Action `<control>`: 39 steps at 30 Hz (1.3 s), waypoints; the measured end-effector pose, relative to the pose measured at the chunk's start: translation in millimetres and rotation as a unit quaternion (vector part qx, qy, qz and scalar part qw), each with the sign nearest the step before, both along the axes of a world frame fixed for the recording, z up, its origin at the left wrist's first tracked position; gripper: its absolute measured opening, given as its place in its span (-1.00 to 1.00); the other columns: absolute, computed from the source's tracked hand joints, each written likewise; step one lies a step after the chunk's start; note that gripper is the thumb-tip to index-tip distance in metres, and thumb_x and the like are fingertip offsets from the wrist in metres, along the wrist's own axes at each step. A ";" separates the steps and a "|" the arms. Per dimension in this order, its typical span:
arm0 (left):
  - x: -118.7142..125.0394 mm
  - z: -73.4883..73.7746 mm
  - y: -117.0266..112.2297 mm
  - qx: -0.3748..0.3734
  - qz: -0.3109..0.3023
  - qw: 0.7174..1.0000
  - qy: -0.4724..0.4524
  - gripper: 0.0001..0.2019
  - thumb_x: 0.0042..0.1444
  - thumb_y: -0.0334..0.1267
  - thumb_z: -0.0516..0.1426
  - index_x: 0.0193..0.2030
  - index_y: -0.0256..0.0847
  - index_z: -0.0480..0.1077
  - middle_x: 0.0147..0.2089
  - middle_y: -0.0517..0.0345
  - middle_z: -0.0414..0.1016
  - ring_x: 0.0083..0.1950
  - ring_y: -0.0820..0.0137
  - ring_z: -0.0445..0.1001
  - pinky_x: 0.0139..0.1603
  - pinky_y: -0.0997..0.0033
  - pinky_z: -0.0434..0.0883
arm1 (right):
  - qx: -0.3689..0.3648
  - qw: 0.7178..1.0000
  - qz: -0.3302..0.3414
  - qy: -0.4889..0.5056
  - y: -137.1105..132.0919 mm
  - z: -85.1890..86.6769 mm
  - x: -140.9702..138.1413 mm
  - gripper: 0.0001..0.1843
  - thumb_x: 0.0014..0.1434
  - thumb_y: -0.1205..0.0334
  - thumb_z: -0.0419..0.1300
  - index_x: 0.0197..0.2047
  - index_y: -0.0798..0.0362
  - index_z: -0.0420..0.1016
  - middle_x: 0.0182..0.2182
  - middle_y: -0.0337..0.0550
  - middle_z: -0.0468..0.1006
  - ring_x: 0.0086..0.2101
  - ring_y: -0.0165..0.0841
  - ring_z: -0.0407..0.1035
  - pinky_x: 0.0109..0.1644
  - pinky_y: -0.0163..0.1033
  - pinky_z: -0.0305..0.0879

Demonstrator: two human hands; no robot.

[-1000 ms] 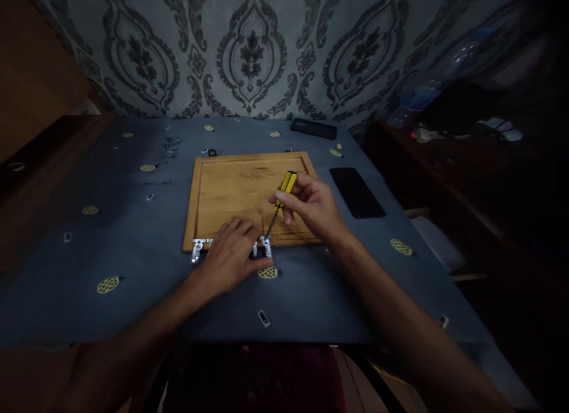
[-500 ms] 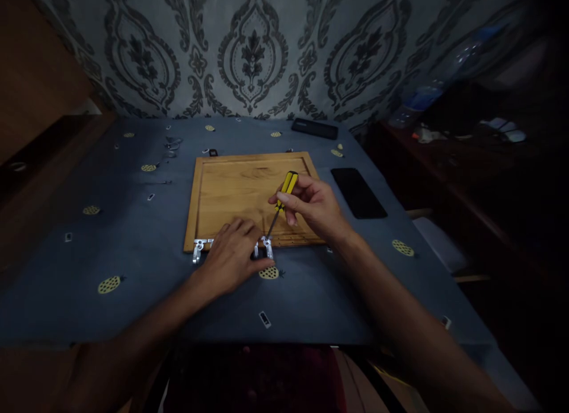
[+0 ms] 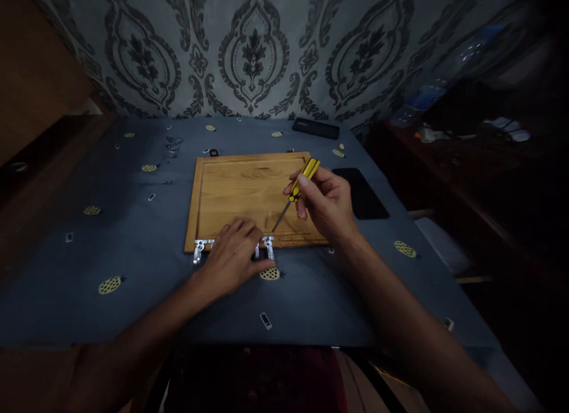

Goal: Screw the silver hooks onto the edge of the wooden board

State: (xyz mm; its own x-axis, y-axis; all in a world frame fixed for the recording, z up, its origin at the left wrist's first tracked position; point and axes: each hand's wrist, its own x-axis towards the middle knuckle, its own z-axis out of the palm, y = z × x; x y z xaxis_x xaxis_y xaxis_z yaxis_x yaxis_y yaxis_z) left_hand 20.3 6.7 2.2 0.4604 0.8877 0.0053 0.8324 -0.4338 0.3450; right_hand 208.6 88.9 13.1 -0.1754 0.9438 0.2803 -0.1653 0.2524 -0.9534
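My right hand (image 3: pixel 331 202) is closed round the yellow and black handle of a screwdriver (image 3: pixel 303 181). The screwdriver tilts down to the left, its tip just above the near edge of a framed wooden board (image 3: pixel 240 194). Close below that tip, a silver metal hinge-like fitting (image 3: pixel 268 245) sits on the board's edge. My left hand (image 3: pixel 235 253) lies over the same edge, thumb stretched out to the right and fingers resting on the board. It partly covers the metalwork. A second silver fitting (image 3: pixel 200 250) shows to its left.
The board lies on a blue tablecloth (image 3: pixel 133 247) with pineapple prints. A black phone (image 3: pixel 365 195) is right of the board, and a dark case-like object (image 3: pixel 315 128) lies behind. Small metal bits (image 3: pixel 172 144) lie at the left. A plastic bottle (image 3: pixel 420 99) stands far right.
My right hand has lifted the screwdriver off the right fitting and moved up and to the right, tilting it more. My left hand has stayed in place.
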 end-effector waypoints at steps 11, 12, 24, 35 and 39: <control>0.9 2.3 0.2 -0.002 -0.003 1.000 0.015 -0.63 0.20 0.03 0.28 -0.07 -0.21 0.41 0.01 0.04 0.49 0.07 0.12 0.42 0.05 0.13 0.38 | -0.014 0.998 0.056 -0.030 -3.7 -3.1 -5.6 -0.55 0.09 -0.17 0.40 -0.32 0.06 0.47 -0.43 -0.24 0.60 -0.73 -0.59 0.27 -0.71 -0.40 0.18; 0.9 2.1 0.2 0.002 -0.003 1.000 0.015 -0.63 0.20 0.03 0.27 -0.06 -0.21 0.41 0.00 0.04 0.49 0.07 0.11 0.42 0.05 0.12 0.38 | -0.015 0.998 0.059 -0.034 -3.5 -3.7 -5.5 -0.55 0.09 -0.17 0.39 -0.32 0.06 0.46 -0.43 -0.24 0.60 -0.73 -0.59 0.27 -0.71 -0.40 0.18; 1.9 2.9 0.5 -0.002 -0.003 1.000 0.029 -0.62 0.19 0.01 0.29 -0.04 -0.24 0.42 0.00 0.04 0.49 0.07 0.12 0.41 0.05 0.13 0.37 | -0.005 0.997 0.071 -0.025 -4.0 -4.8 -7.5 -0.59 0.12 -0.11 0.40 -0.32 0.08 0.46 -0.44 -0.28 0.57 -0.73 -0.60 0.30 -0.69 -0.44 0.20; 1.9 1.4 0.9 0.010 -0.002 1.000 0.025 -0.65 0.20 0.03 0.28 -0.11 -0.21 0.41 -0.05 0.06 0.48 0.05 0.13 0.41 0.04 0.15 0.37 | 0.000 0.996 0.073 -0.043 -8.4 -2.7 -7.2 -0.57 0.08 -0.13 0.42 -0.30 0.06 0.45 -0.44 -0.30 0.56 -0.71 -0.58 0.33 -0.68 -0.43 0.28; 2.1 3.4 0.7 -0.004 -0.003 1.000 0.031 -0.64 0.19 0.04 0.28 -0.11 -0.22 0.42 -0.04 0.04 0.49 0.06 0.11 0.41 0.04 0.14 0.37 | -0.017 0.993 0.098 -0.060 -7.6 2.3 -2.1 -0.58 0.09 -0.10 0.42 -0.25 0.09 0.50 -0.41 -0.26 0.58 -0.67 -0.55 0.37 -0.62 -0.40 0.34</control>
State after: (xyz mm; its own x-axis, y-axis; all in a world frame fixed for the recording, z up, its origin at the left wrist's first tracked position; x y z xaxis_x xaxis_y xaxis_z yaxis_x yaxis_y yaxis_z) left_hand 22.4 7.4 5.6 0.4642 0.8852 -0.0304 0.8501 -0.4356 0.2960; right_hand 206.5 81.3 15.4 -0.3867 0.8968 0.2150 -0.0920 0.1945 -0.9766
